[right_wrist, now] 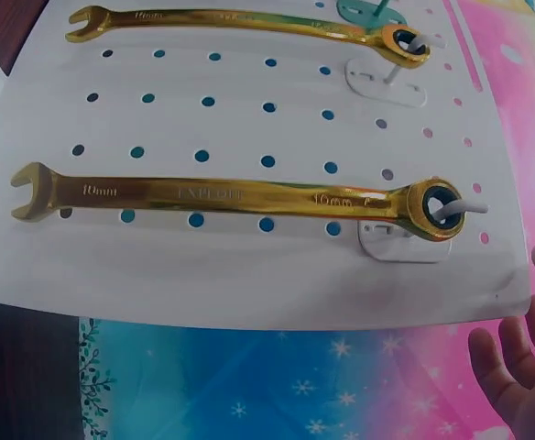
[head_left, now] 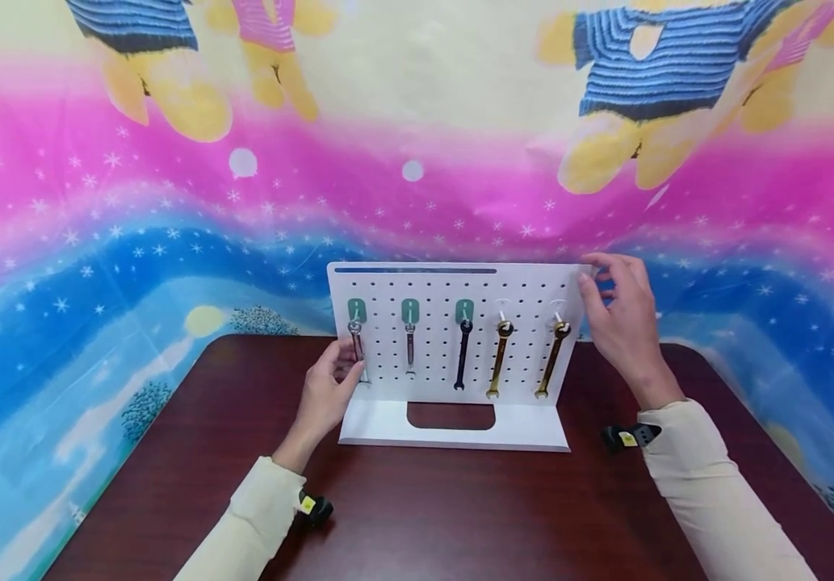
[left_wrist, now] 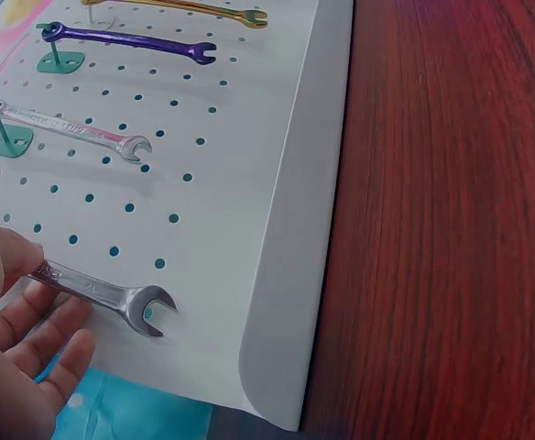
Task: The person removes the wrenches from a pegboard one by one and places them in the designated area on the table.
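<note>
A white pegboard (head_left: 387,282) stands upright on its base. From its hooks hang several wrenches in a row. My left hand (head_left: 328,391) pinches the leftmost silver wrench (left_wrist: 98,289) between thumb and fingers, its upper end at a green hook (head_left: 356,309). A second silver wrench (head_left: 410,351) and a dark purple wrench (head_left: 463,355) hang on green hooks. Two gold wrenches (right_wrist: 222,194) hang at the right on white hooks. My right hand (head_left: 623,319) holds the board's upper right corner, thumb toward the front.
The pegboard's base (head_left: 380,424) has a cut-out and lies on a dark red-brown table (head_left: 460,516). A printed cloth (head_left: 417,121) with bears and snowflakes hangs behind the table and along its sides. A black strap device sits at each wrist.
</note>
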The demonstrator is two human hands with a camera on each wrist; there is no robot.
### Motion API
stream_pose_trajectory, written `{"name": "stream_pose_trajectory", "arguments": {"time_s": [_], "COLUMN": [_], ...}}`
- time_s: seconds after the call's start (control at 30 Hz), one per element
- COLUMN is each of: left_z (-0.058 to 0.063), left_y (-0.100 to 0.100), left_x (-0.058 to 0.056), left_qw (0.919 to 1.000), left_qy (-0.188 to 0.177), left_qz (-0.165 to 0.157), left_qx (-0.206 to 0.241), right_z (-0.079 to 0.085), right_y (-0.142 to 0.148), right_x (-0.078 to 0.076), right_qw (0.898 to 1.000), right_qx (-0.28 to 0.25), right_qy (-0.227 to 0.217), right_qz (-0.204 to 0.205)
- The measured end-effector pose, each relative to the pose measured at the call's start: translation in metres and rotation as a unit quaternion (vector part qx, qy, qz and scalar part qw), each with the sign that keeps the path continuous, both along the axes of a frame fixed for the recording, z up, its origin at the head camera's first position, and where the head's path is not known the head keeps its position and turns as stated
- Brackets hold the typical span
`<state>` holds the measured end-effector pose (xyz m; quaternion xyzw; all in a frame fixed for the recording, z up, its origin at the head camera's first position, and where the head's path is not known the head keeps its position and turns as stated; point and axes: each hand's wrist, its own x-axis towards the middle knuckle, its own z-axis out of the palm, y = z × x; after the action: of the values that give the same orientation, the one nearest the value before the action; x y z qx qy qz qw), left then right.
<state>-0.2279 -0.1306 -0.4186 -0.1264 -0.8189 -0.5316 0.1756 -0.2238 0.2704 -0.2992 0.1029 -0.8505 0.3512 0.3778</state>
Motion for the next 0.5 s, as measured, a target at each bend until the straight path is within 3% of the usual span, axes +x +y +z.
{"name": "stream_pose_trajectory", "arguments": {"time_s": [0.5], "left_z": [-0.0034], "left_y": [-0.0033], "left_x": [0.0023], "left_qw": [0.9999], "left_qy": [-0.012], "left_qz": [-0.009], "left_qx": [0.003], "right_z": [-0.0031], "right_y": [0.0003], "right_x": [-0.0098], "right_qw": [1.0], "right_qx": [-0.018], "right_qy": [-0.008], "right_qz": [-0.013]}}
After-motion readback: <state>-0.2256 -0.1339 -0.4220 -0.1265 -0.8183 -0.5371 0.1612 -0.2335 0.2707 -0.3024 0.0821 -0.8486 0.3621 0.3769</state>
